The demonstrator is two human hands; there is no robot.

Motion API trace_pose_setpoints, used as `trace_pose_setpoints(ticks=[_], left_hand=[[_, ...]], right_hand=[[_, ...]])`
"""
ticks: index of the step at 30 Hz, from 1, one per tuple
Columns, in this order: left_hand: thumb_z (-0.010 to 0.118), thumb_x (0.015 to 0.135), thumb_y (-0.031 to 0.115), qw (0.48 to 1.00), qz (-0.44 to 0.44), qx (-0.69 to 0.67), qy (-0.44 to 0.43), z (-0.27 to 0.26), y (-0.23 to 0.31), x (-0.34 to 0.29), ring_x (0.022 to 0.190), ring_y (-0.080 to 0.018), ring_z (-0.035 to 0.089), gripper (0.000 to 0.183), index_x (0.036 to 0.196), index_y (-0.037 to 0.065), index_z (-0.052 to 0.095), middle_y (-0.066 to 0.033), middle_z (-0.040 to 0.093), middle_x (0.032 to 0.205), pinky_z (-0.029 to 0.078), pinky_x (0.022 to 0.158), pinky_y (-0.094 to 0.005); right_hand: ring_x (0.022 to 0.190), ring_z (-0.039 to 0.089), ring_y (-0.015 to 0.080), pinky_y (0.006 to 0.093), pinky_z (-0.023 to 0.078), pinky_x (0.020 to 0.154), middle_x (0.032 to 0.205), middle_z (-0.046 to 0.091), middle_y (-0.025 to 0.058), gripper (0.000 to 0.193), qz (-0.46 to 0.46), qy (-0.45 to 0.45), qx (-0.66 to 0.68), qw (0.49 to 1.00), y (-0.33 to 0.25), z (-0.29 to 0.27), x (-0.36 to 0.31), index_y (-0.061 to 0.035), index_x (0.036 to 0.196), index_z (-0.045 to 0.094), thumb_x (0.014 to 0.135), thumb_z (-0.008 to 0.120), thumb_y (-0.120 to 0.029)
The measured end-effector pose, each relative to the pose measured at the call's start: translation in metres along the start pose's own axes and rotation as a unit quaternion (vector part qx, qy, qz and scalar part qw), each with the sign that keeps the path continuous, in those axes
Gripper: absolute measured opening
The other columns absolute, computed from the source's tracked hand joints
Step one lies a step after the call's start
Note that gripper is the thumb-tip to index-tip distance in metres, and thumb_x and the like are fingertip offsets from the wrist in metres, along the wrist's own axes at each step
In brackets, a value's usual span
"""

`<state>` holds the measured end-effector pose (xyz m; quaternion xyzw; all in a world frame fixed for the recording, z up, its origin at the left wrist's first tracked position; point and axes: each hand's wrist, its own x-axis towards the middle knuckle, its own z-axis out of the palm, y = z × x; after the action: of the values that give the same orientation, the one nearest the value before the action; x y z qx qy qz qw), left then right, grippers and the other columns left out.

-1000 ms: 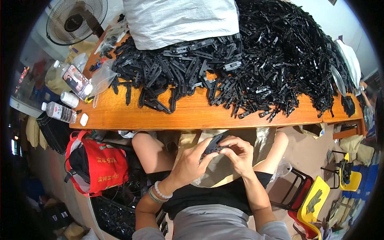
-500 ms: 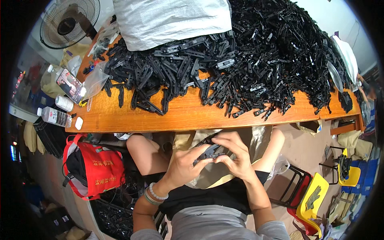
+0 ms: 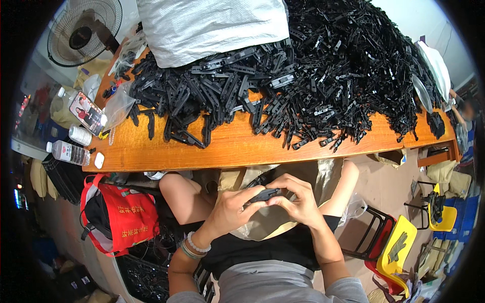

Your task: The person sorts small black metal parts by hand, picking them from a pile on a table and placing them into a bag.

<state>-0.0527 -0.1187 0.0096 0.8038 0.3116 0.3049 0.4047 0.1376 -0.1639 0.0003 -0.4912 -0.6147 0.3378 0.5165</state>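
Over my lap, my left hand (image 3: 233, 206) and my right hand (image 3: 298, 201) together hold a small black plastic part (image 3: 265, 194). The thumb and fingers of each hand pinch one end of it, and a smooth side faces up. Fingers hide much of its shape. Below the hands, a tan sack (image 3: 268, 222) with a shiny lining lies open between my knees, with some dark parts at its far side. Beyond the table edge, long black plastic parts (image 3: 187, 96) lie heaped at the left, beside a big mound of smaller black parts (image 3: 343, 65).
A white woven sack (image 3: 212, 30) covers part of the heap on the wooden table (image 3: 151, 157). At the left end stand a phone (image 3: 87, 112), a bottle (image 3: 70, 153) and a fan (image 3: 85, 35). A red bag (image 3: 121, 214) and a yellow chair (image 3: 399, 252) flank me.
The black part has turned in my fingers, so a smoother side shows now. My right fingers have shifted slightly down around it. The view has moved a little.
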Motion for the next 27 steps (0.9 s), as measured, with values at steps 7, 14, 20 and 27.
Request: trace_pose_setpoints(ticks=[7,14,20,27], left_hand=[[0.071,0.079,0.014,0.999,0.013,0.013,-0.026,-0.02,-0.022,0.038,0.078,-0.0328,0.064,0.025,0.095,-0.003,0.063,-0.0177,0.064,0.087,0.049,0.069,-0.0367],[0.065,0.082,0.008,0.968,0.03,0.186,0.164,-0.002,-0.048,0.116,0.074,-0.0361,0.062,0.016,0.091,-0.005,0.063,-0.0202,0.063,0.086,0.05,0.065,-0.0387],[0.068,0.079,0.011,0.96,-0.002,0.235,0.152,0.006,-0.05,0.133,0.073,-0.0386,0.061,0.018,0.084,-0.003,0.058,-0.0201,0.061,0.082,0.049,0.064,-0.0438],[0.066,0.077,0.002,0.977,-0.03,0.117,0.173,-0.01,-0.056,0.097,0.066,-0.0331,0.062,0.019,0.09,-0.004,0.054,-0.0182,0.063,0.08,0.049,0.058,-0.0384]], right_hand=[[0.082,0.056,0.0282,0.0372,0.046,0.072,0.088,0.058,0.0115,0.017,-0.093,0.037,-0.217,0.971,0.022,-0.013,0.045,0.0002,0.09,0.064,0.073,0.066,-0.001],[0.094,0.05,0.0265,0.0376,0.039,0.077,0.1,0.056,0.0077,0.025,-0.142,0.114,-0.474,0.861,0.043,0.007,0.09,-0.0069,0.097,0.065,0.072,0.063,-0.005],[0.097,0.05,0.0266,0.0389,0.038,0.079,0.105,0.056,0.0081,0.029,-0.161,0.057,-0.406,0.898,0.048,0.01,0.075,-0.0045,0.097,0.064,0.069,0.069,-0.006],[0.101,0.05,0.0276,0.0399,0.038,0.082,0.108,0.057,0.0096,0.031,-0.149,0.047,-0.409,0.899,0.035,0.009,0.087,-0.0054,0.102,0.063,0.072,0.069,-0.01]])
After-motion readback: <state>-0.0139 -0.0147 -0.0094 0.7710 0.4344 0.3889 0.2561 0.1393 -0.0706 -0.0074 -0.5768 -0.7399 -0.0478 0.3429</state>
